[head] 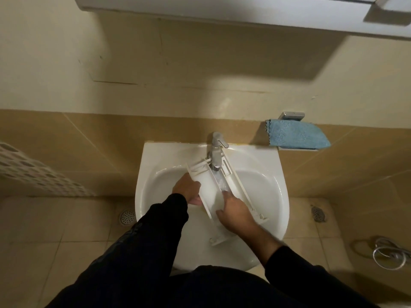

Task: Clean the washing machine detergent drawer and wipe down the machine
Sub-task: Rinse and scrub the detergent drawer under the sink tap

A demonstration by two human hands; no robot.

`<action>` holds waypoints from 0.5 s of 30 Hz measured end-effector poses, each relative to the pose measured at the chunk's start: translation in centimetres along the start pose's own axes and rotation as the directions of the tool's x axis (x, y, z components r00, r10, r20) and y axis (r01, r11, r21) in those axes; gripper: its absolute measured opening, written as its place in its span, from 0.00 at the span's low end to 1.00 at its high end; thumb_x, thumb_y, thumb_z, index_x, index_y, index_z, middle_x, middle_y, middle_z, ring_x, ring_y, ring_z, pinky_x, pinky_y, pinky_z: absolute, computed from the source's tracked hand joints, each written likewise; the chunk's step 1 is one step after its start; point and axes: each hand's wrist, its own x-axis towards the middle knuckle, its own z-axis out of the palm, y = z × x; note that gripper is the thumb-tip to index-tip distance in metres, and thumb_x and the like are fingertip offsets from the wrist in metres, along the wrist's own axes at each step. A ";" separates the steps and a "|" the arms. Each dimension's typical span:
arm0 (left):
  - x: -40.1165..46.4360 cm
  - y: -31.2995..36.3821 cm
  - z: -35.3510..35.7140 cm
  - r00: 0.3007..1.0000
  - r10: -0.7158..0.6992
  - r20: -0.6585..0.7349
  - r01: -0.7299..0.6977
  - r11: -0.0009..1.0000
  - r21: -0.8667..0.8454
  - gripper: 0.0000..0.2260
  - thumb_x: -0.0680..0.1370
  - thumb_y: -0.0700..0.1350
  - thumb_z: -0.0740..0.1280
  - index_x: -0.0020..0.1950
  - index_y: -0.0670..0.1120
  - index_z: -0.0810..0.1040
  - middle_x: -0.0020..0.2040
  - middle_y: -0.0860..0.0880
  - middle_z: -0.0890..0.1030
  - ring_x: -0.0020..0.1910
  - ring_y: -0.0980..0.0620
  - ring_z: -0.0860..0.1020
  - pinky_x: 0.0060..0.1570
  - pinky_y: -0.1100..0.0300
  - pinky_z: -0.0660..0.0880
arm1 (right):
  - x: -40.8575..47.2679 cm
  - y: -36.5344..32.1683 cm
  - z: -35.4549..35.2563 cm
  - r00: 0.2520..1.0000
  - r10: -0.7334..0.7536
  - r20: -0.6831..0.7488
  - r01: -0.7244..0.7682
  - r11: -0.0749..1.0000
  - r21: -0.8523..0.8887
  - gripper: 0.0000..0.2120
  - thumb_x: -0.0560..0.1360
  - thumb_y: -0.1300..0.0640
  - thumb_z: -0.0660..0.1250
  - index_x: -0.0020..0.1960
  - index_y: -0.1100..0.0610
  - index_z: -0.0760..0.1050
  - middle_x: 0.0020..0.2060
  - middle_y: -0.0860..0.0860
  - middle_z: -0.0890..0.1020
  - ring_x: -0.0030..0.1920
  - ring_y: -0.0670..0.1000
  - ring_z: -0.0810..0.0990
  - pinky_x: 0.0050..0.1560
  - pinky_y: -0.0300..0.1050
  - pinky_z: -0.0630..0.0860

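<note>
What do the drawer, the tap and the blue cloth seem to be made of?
Drawer: probably white plastic, matte, with thin moulded walls and ribs. Tap: metal, likely chrome or steel, with a silvery shine. Blue cloth: soft fabric, perhaps microfibre, with a fuzzy surface and a wavy cut edge.

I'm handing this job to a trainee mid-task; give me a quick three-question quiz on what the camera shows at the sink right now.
1. True or false: the detergent drawer lies flat on the floor beside the sink.
2. Which hand holds the drawer by its outer side wall: A) left hand B) right hand C) neither?
3. Fill in: the blue cloth lies on a small ____ fixed to the wall, to the right of the tap.

Key:
1. False; it is held over the sink basin, under the tap.
2. A; the right hand reaches inside the drawer.
3. shelf
</note>
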 end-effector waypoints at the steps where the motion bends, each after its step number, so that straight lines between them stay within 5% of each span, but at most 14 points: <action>1: 0.1 -0.1 0.0 1.000 -0.006 -0.002 0.006 1.000 -0.004 0.06 0.75 0.38 0.60 0.49 0.46 0.73 0.38 0.46 0.78 0.31 0.45 0.82 0.41 0.47 0.83 | 0.2 -0.3 -0.4 0.999 0.040 0.004 -0.040 0.999 -0.027 0.25 0.75 0.56 0.65 0.70 0.57 0.66 0.61 0.57 0.78 0.61 0.59 0.77 0.58 0.45 0.73; 6: 0.1 -0.2 -0.4 0.998 -0.020 0.065 0.020 1.000 0.005 0.03 0.78 0.38 0.63 0.51 0.42 0.73 0.39 0.42 0.79 0.34 0.45 0.83 0.43 0.46 0.83 | 2.2 -3.2 -1.1 0.994 0.049 -0.097 -0.043 0.998 0.056 0.19 0.76 0.60 0.64 0.66 0.58 0.70 0.58 0.57 0.80 0.59 0.58 0.79 0.56 0.45 0.73; 10: 0.3 -0.2 -0.6 0.996 -0.005 0.092 0.004 1.000 0.009 0.13 0.77 0.39 0.65 0.60 0.40 0.70 0.43 0.40 0.81 0.34 0.45 0.84 0.38 0.50 0.83 | 1.2 -3.2 0.1 0.989 0.007 -0.148 0.024 0.979 0.203 0.22 0.74 0.65 0.62 0.68 0.58 0.68 0.58 0.56 0.78 0.58 0.57 0.78 0.56 0.43 0.72; 15: 0.2 -0.2 -1.1 0.988 -0.016 0.153 0.011 0.999 0.036 0.20 0.78 0.38 0.66 0.67 0.44 0.63 0.46 0.40 0.79 0.40 0.44 0.84 0.38 0.52 0.83 | -0.2 -1.5 0.3 0.981 0.183 -0.061 -0.184 0.983 -0.008 0.17 0.74 0.61 0.61 0.62 0.58 0.73 0.54 0.57 0.82 0.55 0.58 0.80 0.52 0.44 0.75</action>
